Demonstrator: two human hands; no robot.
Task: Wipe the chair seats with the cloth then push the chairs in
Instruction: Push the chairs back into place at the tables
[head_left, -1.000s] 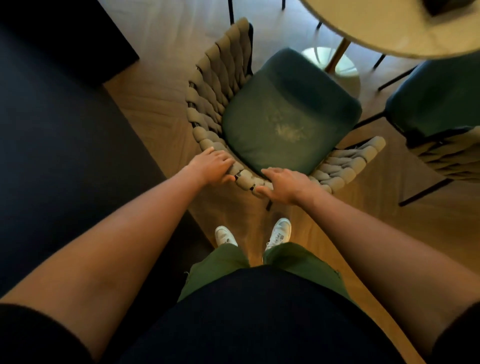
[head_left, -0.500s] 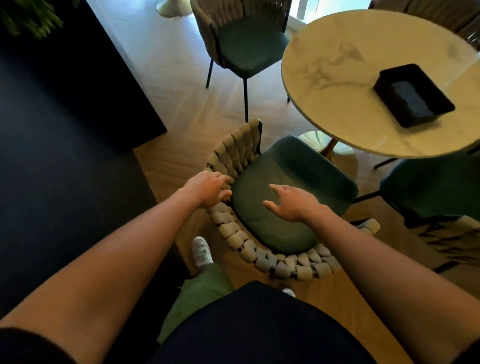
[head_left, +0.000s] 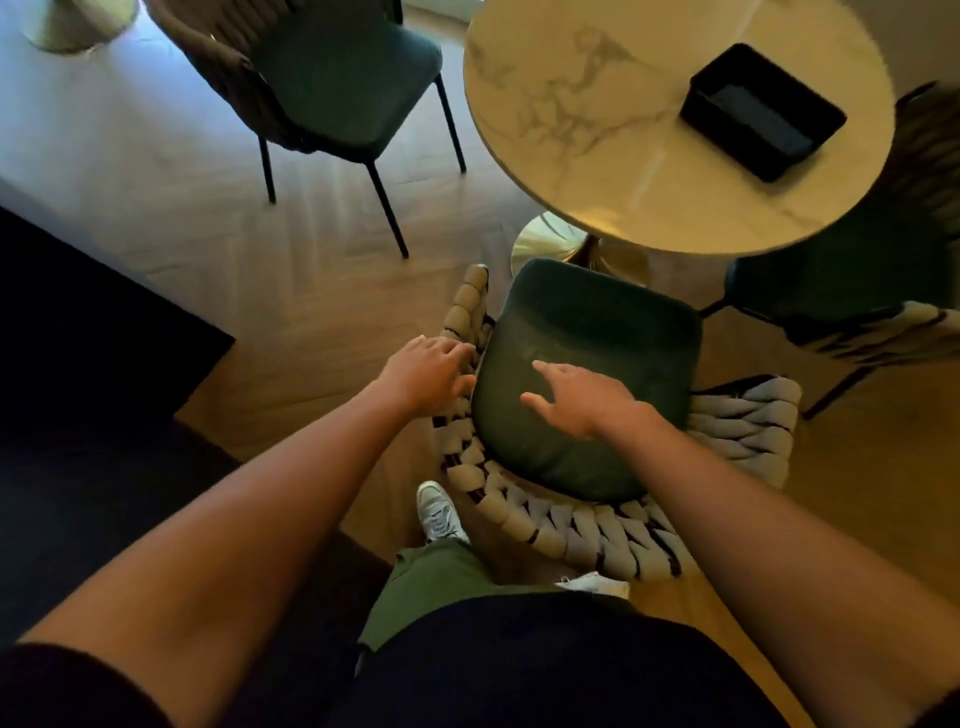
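The round marble table (head_left: 649, 171) stood ahead of you, with a black tray (head_left: 761, 111) on its right part. The chair (head_left: 587, 395) before you sat just short of the table edge, its green seat facing up and its woven back nearest your legs. Two more chairs were in view, one at the far left (head_left: 332, 78) and one at the right (head_left: 841, 280). Your left hand (head_left: 426, 371) rested on the woven left side of the near chair, fingers loosely spread. Your right hand (head_left: 576, 397) was over the seat, open and empty. No cloth was visible.
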